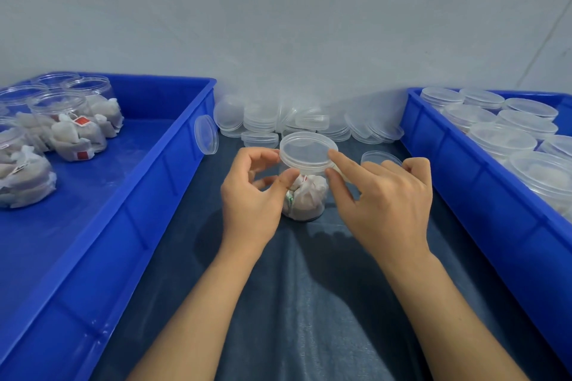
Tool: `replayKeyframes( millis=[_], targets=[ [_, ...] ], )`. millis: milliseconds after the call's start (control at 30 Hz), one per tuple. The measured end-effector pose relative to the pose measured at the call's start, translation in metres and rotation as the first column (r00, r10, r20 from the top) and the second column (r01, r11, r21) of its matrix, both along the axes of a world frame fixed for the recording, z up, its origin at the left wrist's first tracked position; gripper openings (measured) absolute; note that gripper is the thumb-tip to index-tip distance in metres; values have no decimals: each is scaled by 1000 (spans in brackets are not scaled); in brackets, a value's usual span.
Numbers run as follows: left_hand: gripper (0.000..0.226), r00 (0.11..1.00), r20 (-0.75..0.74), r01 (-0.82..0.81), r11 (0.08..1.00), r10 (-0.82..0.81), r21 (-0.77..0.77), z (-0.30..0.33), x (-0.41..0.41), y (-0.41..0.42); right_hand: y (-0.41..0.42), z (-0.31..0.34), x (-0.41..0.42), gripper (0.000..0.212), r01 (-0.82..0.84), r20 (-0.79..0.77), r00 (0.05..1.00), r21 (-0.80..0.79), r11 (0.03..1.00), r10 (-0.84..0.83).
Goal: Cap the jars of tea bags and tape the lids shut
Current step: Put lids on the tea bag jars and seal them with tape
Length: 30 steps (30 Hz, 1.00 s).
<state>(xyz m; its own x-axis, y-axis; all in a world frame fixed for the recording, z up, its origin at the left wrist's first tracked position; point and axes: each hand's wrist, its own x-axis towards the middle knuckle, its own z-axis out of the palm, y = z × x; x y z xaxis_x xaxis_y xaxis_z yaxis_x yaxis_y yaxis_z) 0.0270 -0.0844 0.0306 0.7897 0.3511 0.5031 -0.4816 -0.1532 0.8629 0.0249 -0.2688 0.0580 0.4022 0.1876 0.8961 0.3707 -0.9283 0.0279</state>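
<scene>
clear jar upright, lid on

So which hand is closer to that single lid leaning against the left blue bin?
Left. The left hand grips the jar just right of the leaning lid; the right hand pinches the jar's cap from its other side, farther away.

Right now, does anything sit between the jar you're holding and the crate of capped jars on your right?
Only one loose lid on the cloth, behind the right hand, between the jar and the right crate. The crate's wall needs lifting over.
</scene>
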Motion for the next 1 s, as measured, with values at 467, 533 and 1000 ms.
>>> replayKeyframes(
  millis=[467, 533, 1000],
  targets=[
    [72, 974, -143, 177, 984, -174, 7, -17, 6, -18, 2, 1, -3, 26, -65, -58, 996, 57, 996, 69],
    [71, 979, -138, 151, 989, -149, 7, -15, 4, -17, 3, 2, -6, 32, -131, -107, 984, 105, 986, 142],
    [67, 993, -117, -16, 990, 33, 142, -3, -5, -16, 7, 2, -11, 37, -323, -197, 909, 225, 919, 367]
  ],
)
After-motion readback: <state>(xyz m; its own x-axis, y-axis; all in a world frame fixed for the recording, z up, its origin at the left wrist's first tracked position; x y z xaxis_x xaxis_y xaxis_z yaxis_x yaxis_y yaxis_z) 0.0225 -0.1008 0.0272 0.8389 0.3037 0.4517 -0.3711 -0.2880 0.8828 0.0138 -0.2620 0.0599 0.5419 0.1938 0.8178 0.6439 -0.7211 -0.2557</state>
